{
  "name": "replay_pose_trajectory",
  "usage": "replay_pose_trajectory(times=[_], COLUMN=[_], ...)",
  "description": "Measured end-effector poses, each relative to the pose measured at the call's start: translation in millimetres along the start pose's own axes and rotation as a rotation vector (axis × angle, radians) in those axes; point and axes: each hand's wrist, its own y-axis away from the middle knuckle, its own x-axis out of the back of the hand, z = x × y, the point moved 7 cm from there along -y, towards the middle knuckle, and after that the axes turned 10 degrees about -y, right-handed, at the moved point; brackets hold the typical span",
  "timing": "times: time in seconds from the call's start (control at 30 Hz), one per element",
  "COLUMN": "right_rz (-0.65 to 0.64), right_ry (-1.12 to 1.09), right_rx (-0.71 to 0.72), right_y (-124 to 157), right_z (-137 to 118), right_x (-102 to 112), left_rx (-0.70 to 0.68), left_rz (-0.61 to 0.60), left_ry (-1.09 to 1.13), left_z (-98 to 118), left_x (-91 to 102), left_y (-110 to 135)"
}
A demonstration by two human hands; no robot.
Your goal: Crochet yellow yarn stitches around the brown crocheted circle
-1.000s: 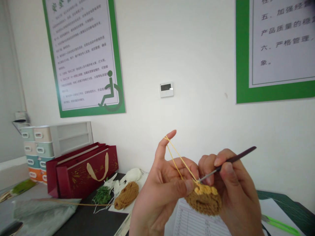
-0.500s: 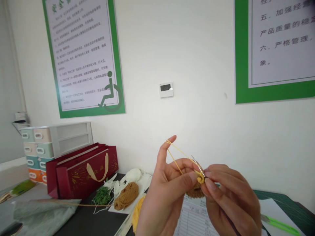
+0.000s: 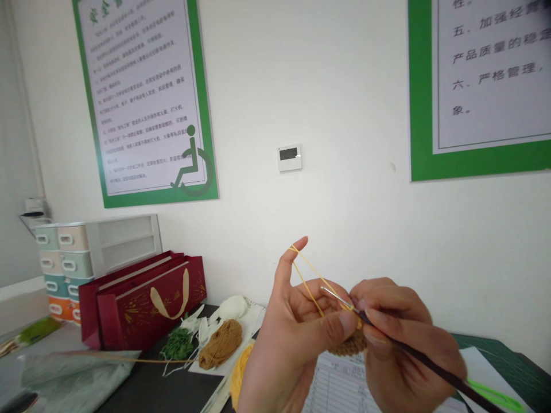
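Observation:
A small piece of crochet (image 3: 349,346), brown with yellow stitches at its top, is pinched between the thumb and fingers of my left hand (image 3: 297,332). Yellow yarn (image 3: 305,281) loops over my raised left index finger and runs down to the work. My right hand (image 3: 408,338) grips a crochet hook (image 3: 424,357) with a dark handle and a silver tip. The metal shaft passes through the yellow yarn at the edge of the piece, its tip pointing up and left. My fingers partly hide the stitches.
Balls of brown yarn (image 3: 221,344), yellow yarn (image 3: 241,373) and green yarn (image 3: 177,343) lie on the dark table. Left stand a red gift bag (image 3: 146,304) and a drawer unit (image 3: 123,241). A printed sheet (image 3: 336,384) lies below my hands, a green-handled tool (image 3: 495,394) and cutting mat (image 3: 499,361) to the right.
My right hand has turned, so the hook now lies flatter, with its tip farther left and its dark handle in plain sight. My left hand stays almost in place.

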Motion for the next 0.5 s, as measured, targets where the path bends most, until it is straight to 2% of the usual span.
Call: replay_pose_trajectory(times=[0.1, 0.2, 0.27, 0.3, 0.33, 0.4, 0.5], right_rz=[-0.028, -0.197, -0.252, -0.249, -0.230, -0.134, -0.069], right_ry=[0.043, 0.310, 0.497, 0.513, 0.496, 0.391, 0.131], right_rx=[-0.012, 0.038, 0.118, 0.164, 0.196, 0.169, -0.010], right_y=[-3, -3, -2, 0, 1, 0, -2], right_z=[-1, -7, -11, -14, -16, -15, -1], right_x=[1, -3, -3, -2, -1, 5, 6], left_rx=[-0.025, -0.056, -0.046, -0.021, 0.016, 0.095, 0.143], left_rz=[0.023, 0.137, 0.169, 0.153, 0.123, 0.050, -0.015], left_ry=[-0.023, -0.083, -0.088, -0.065, -0.023, 0.080, 0.159], left_z=[2, 3, 0, -3, -7, -15, -17], left_x=[-1.2, 1.1, 2.3, 2.0, 1.6, 1.1, 3.2], left_y=[1, 1, 0, -1, -2, -3, -5])
